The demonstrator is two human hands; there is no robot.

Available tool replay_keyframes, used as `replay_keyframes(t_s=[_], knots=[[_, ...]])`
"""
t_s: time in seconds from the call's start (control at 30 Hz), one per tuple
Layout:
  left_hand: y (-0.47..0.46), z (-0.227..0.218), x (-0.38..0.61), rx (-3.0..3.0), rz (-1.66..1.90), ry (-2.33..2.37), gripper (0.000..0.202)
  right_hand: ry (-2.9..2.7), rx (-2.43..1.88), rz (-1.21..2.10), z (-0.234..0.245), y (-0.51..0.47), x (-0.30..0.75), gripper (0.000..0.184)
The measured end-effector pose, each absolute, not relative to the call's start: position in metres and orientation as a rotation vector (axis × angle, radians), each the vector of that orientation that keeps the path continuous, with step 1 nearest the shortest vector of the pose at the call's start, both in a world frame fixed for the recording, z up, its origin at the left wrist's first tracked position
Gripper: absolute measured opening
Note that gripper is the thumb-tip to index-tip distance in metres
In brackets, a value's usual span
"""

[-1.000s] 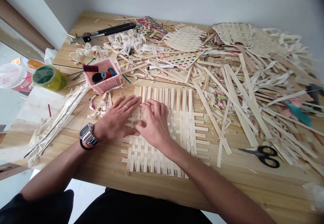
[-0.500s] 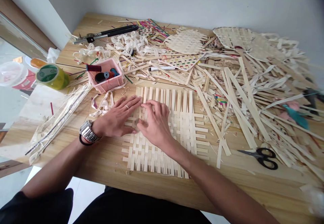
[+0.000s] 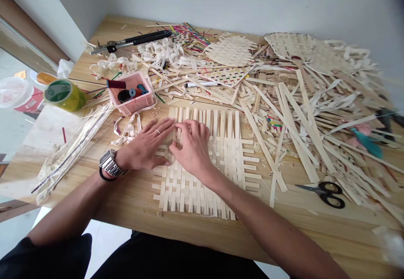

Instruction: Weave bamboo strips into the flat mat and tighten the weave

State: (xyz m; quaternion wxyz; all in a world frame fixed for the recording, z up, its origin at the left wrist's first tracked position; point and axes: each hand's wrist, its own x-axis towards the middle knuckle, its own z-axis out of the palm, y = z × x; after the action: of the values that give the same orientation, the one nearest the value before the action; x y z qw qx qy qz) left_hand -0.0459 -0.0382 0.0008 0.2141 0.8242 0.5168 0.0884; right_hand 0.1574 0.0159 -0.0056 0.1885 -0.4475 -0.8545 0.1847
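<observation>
A woven mat of pale flat strips (image 3: 195, 186), probably bamboo or wood, lies on the table in front of me, with loose strip ends sticking out on its sides. My left hand (image 3: 147, 142) rests flat across the mat's upper left part, fingers stretched out and together. Beside it, my right hand (image 3: 192, 148) touches the weave with bent fingers. Its index fingertip is close to the left fingertips, and the thumb stands apart from it. Strips under both palms are hidden.
Black-handled scissors (image 3: 328, 194) lie right of the mat. A pink box (image 3: 135, 104) with thread spools stands behind my left hand, near a yellow-green tape roll (image 3: 65, 96). Loose strips (image 3: 296, 123) heap up at the right. A marker (image 3: 202, 84) lies behind the mat.
The whole view has shifted very slightly. Both hands keep nearly the same place on the mat, with only a small change in the right fingers and thumb.
</observation>
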Motion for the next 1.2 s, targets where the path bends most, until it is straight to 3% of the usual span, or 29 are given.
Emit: replay_keyframes(t_s=[0.73,1.2], knots=[[-0.038,0.006,-0.044,2.246,0.250,1.445,0.115,-2.360,-1.264,0.523,-0.008,0.015,0.157,0.044],[-0.038,0.016,-0.046,2.224,0.410,1.397,0.095,-2.381,-1.264,0.492,-0.008,0.019,0.152,0.044]])
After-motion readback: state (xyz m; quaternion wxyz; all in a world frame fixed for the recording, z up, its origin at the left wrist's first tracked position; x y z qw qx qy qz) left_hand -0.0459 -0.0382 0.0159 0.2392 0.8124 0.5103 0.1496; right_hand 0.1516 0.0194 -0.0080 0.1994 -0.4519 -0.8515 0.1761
